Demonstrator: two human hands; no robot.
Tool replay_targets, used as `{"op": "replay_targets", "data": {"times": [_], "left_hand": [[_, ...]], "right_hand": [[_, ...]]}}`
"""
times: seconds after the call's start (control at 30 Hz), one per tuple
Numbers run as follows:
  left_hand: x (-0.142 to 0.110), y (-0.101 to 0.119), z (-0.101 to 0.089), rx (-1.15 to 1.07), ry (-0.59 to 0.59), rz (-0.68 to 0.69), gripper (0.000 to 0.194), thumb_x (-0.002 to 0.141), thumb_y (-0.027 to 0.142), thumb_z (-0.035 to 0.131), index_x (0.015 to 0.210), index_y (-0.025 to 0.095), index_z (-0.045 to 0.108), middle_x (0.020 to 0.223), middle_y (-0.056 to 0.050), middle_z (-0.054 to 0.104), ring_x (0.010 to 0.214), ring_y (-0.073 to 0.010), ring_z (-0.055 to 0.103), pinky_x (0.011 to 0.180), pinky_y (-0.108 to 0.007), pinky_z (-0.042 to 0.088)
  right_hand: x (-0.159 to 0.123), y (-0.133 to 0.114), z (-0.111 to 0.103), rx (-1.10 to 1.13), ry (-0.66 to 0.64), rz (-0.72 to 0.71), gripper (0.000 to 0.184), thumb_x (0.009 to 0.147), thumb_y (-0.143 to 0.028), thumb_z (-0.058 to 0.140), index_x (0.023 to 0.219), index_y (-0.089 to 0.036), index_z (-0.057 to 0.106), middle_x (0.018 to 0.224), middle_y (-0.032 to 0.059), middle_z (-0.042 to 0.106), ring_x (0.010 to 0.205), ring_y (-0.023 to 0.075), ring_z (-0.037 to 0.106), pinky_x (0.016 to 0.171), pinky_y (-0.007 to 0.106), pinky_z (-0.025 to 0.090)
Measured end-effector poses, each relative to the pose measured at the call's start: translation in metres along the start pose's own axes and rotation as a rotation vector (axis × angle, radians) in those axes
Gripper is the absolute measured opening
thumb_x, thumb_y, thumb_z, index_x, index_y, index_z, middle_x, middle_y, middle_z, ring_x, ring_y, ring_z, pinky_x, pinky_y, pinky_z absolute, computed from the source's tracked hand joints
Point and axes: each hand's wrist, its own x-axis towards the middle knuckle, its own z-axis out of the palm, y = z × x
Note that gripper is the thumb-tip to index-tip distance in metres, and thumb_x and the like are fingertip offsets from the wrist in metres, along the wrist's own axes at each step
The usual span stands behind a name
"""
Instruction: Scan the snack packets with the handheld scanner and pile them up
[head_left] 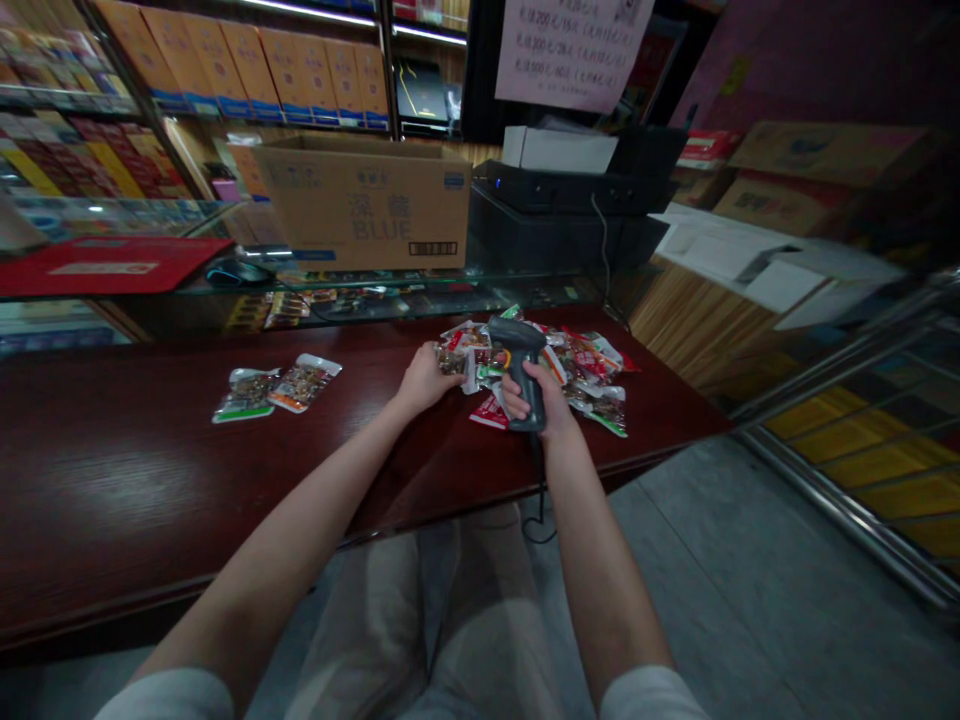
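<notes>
My right hand (551, 400) is wrapped round the grip of a dark barcode scanner (517, 338), held upright above the table with its head tipped to the left. Between the fingers of my left hand (427, 380) is a small clear snack packet (454, 362), partly covered by the hand. Under and behind the scanner lies a pile of snack packets (596, 355) with red, green and white print. Two more packets, one green-edged (250, 393) and one orange-edged (306, 382), lie together farther left. A cable (538, 490) hangs from the scanner's handle past the table edge.
The dark red table (150, 470) spans the front. On a glass shelf behind stand a cardboard box (375, 205), a mouse (238, 272) and a red sheet (112, 265). A black machine (570, 230) sits at the back right; a metal rack (847, 480) stands to the right.
</notes>
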Motion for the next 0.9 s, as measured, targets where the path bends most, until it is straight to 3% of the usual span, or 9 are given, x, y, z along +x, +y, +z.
{"op": "replay_targets", "data": {"times": [0.07, 0.17, 0.33, 0.57, 0.73, 0.9], "left_hand": [[0.008, -0.005, -0.014, -0.209, 0.057, 0.03, 0.05, 0.061, 0.024, 0.08, 0.103, 0.016, 0.053, 0.105, -0.011, 0.065, 0.103, -0.03, 0.063, 0.092, -0.044, 0.048], [0.014, -0.006, -0.035, -0.586, 0.092, 0.068, 0.047, 0.064, 0.022, 0.073, 0.106, 0.02, 0.05, 0.102, -0.006, 0.065, 0.093, -0.023, 0.065, 0.082, -0.038, 0.053], [0.009, -0.011, -0.041, -0.961, -0.048, -0.016, 0.053, 0.062, 0.009, 0.062, 0.109, 0.022, 0.043, 0.102, -0.003, 0.065, 0.083, -0.0159, 0.068, 0.076, -0.033, 0.056], [0.005, -0.037, -0.026, -0.979, -0.127, -0.031, 0.06, 0.061, 0.017, 0.075, 0.103, 0.025, 0.033, 0.1, 0.002, 0.064, 0.076, -0.016, 0.072, 0.074, -0.037, 0.06], [0.003, -0.038, -0.026, -0.935, -0.158, -0.012, 0.062, 0.061, 0.019, 0.075, 0.105, 0.024, 0.033, 0.099, 0.0, 0.064, 0.074, -0.0163, 0.071, 0.069, -0.033, 0.059], [0.001, -0.036, -0.022, -0.849, -0.174, 0.052, 0.059, 0.06, 0.021, 0.074, 0.104, 0.023, 0.035, 0.099, 0.0, 0.06, 0.074, -0.0161, 0.069, 0.072, -0.038, 0.058]], "right_hand": [[0.0, 0.002, 0.0, 0.001, -0.01, 0.002, 0.038, 0.079, -0.047, 0.062, 0.104, -0.021, 0.049, 0.058, -0.0097, 0.043, 0.035, 0.0039, 0.026, 0.033, 0.018, 0.022], [-0.002, 0.003, 0.004, -0.024, -0.021, 0.021, 0.038, 0.08, -0.045, 0.063, 0.105, -0.02, 0.049, 0.058, -0.0093, 0.047, 0.035, 0.0041, 0.031, 0.033, 0.018, 0.027], [-0.004, 0.004, 0.01, -0.09, -0.032, 0.048, 0.037, 0.08, -0.042, 0.066, 0.105, -0.02, 0.05, 0.059, -0.0085, 0.051, 0.035, 0.0048, 0.036, 0.033, 0.018, 0.032], [-0.003, 0.006, 0.011, -0.121, -0.003, 0.039, 0.04, 0.078, -0.043, 0.067, 0.106, -0.019, 0.05, 0.058, -0.0092, 0.05, 0.034, 0.0047, 0.037, 0.033, 0.018, 0.034], [-0.003, 0.006, 0.011, -0.132, -0.009, 0.042, 0.035, 0.079, -0.043, 0.067, 0.098, -0.02, 0.05, 0.057, -0.0087, 0.051, 0.034, 0.0048, 0.037, 0.033, 0.019, 0.034], [-0.005, 0.007, 0.014, -0.148, -0.013, 0.072, 0.033, 0.078, -0.041, 0.069, 0.092, -0.02, 0.048, 0.056, -0.0091, 0.05, 0.033, 0.0041, 0.036, 0.032, 0.018, 0.032]]}}
